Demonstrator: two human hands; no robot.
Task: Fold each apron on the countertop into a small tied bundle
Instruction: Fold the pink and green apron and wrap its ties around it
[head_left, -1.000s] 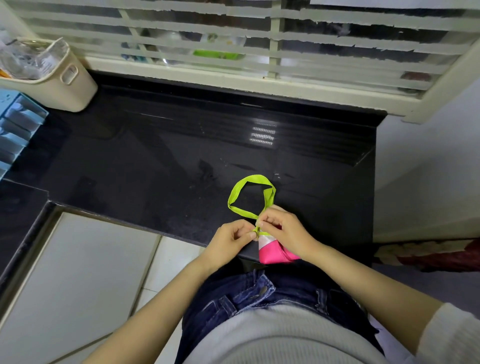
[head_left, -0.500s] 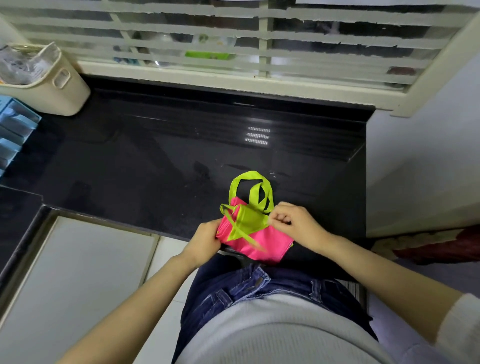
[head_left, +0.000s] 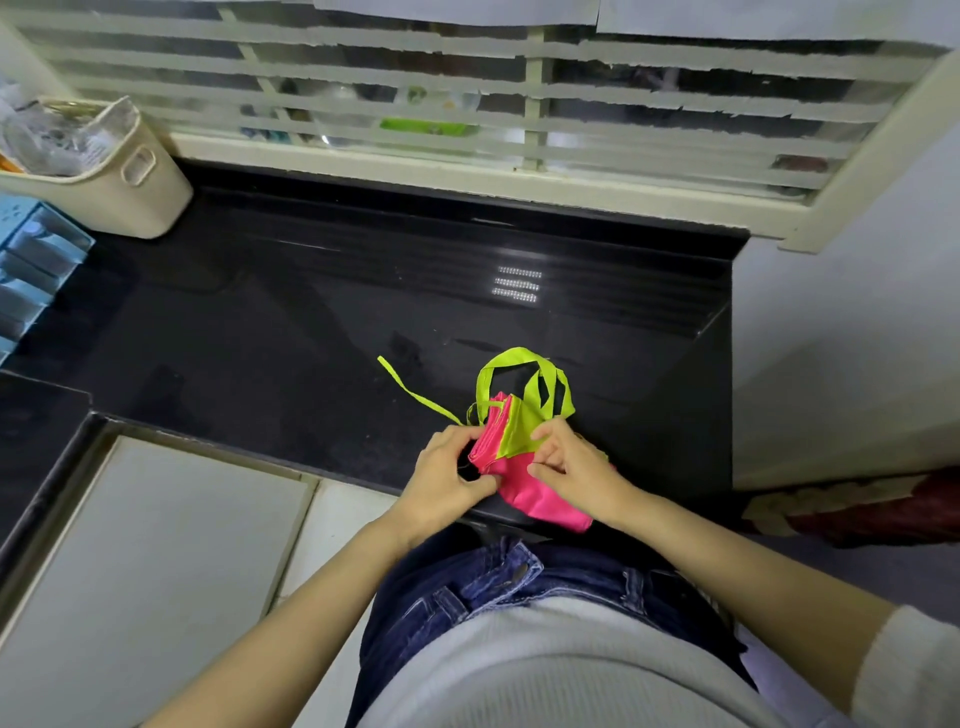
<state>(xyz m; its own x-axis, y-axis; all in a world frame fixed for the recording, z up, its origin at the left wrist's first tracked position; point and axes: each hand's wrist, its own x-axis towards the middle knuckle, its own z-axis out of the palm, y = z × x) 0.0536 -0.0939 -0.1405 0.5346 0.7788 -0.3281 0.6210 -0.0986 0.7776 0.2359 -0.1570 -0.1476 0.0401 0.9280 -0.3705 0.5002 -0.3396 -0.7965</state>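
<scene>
Folded pink fabric apron bundle with lime-green straps (head_left: 524, 483) at the black glossy countertop's (head_left: 270, 332) near edge, left hand (head_left: 441, 475) gripping its left end, right hand (head_left: 576, 467) pinching the green panel, one strap trailing loose leftward.

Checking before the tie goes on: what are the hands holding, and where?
Both hold the apron: the left hand grips its pink folded edge, the right hand pinches the green panel's near edge.

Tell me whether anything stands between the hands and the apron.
Nothing visible does. The left hand and right hand both grip the folded apron at the front edge of the counter. Its loose tie trails away to the left on the counter.
</scene>
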